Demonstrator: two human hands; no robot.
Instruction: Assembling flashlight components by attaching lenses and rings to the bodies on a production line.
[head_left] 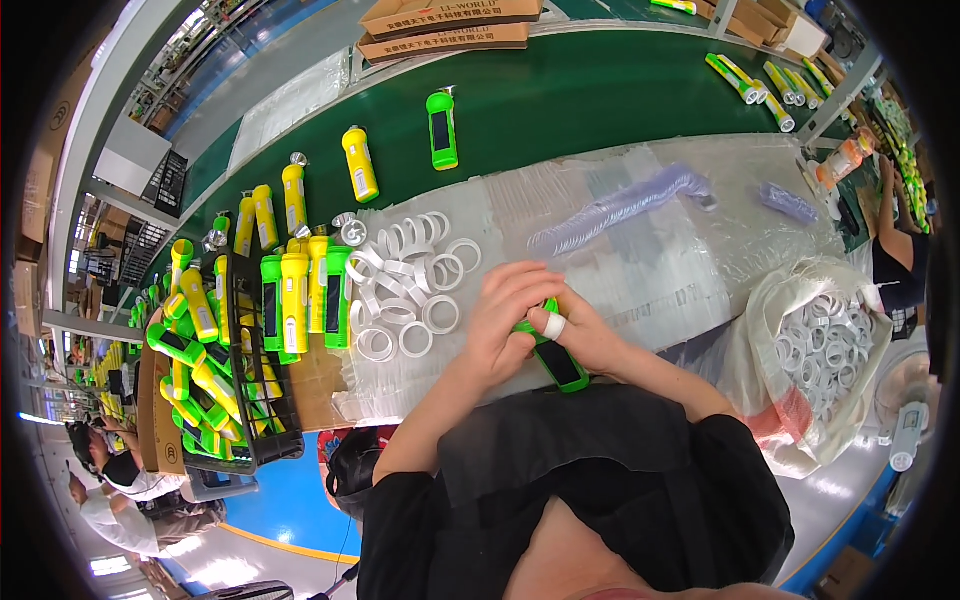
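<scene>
Both my hands meet over a green flashlight (562, 366) with a dark panel, near the table's front edge. My left hand (512, 318) wraps its upper end, fingers laid across the top. My right hand (580, 332), with a white band around one finger, closes on the same flashlight from the right. The flashlight's head is hidden under my fingers. Left of my hands lies a spread of loose white rings (405, 285). Beyond them a stack of clear round lenses or discs (620, 212) stretches over the plastic-covered work surface (640, 275).
At left, a black basket (262, 440) brims with green and yellow flashlights; others stand beside it. A yellow flashlight (360, 165) and a green one (441, 132) lie on the green belt (560, 100). A white sack (750, 350) of rings sits at right. Other people work nearby.
</scene>
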